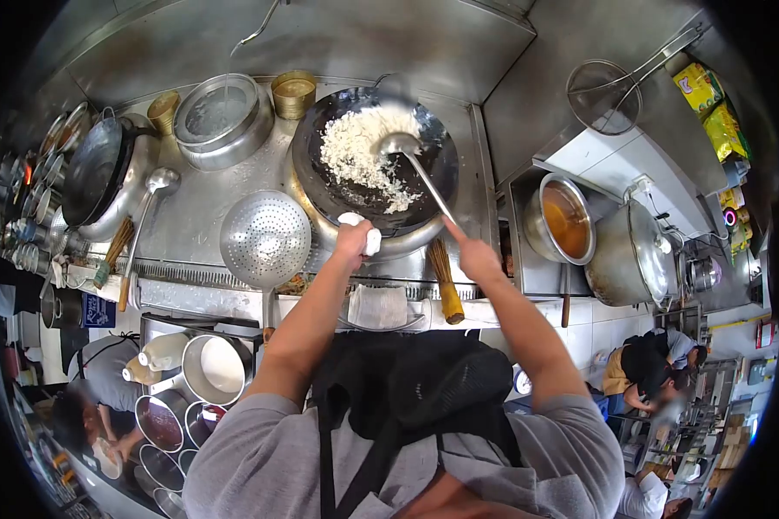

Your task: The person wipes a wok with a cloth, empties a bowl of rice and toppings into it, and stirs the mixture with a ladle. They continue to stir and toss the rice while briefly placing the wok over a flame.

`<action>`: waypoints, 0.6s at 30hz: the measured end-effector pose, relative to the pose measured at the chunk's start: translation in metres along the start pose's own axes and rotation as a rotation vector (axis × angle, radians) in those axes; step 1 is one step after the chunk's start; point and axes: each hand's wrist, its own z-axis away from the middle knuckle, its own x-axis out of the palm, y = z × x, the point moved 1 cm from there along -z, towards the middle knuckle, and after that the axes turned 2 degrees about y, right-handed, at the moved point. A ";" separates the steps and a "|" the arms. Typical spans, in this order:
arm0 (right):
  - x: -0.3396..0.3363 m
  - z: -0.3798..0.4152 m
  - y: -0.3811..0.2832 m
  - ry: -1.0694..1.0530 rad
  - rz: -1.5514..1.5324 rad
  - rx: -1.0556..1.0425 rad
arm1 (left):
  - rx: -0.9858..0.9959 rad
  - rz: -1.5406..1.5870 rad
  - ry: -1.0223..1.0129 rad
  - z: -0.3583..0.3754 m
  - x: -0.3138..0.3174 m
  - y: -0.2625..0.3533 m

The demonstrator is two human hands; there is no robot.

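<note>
A black wok (439, 160) sits on the burner ring with pale fried rice (355, 143) heaped in its far half. My left hand (353, 244) is closed around a folded white cloth (372, 242) at the wok's near rim; whether a wok handle lies inside the cloth is hidden. The wooden end of a long metal ladle (427, 180) is in my right hand (479, 259), to the right of the wok. Its bowl rests against the rice. Some steam blurs the wok's far edge.
Left of the wok lie a perforated skimmer (266, 238), a second ladle (147, 203) and a water pot (221, 117). A bamboo brush (444, 281) stands near my right forearm. On the right is a pot of brown liquid (563, 221). People work behind on both sides.
</note>
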 end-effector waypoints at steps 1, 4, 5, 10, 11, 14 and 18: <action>0.004 0.000 -0.010 0.007 -0.051 0.003 | 0.004 -0.006 -0.009 0.000 -0.001 -0.001; -0.004 0.037 -0.011 -0.101 -0.098 0.014 | 0.019 -0.008 -0.025 0.003 -0.002 0.002; -0.006 0.064 -0.004 -0.225 -0.087 0.027 | 0.043 0.006 -0.008 0.003 -0.001 0.002; -0.028 0.107 0.000 -0.305 -0.023 0.051 | 0.055 0.025 0.050 -0.006 0.000 -0.006; -0.019 0.082 0.002 -0.222 -0.064 -0.007 | 0.053 0.037 0.053 0.001 0.004 -0.003; -0.017 0.029 -0.025 -0.138 -0.082 -0.054 | 0.065 0.032 0.026 -0.005 0.006 -0.010; -0.054 0.091 -0.014 -0.272 -0.223 -0.099 | 0.170 0.323 -0.059 0.082 -0.011 -0.017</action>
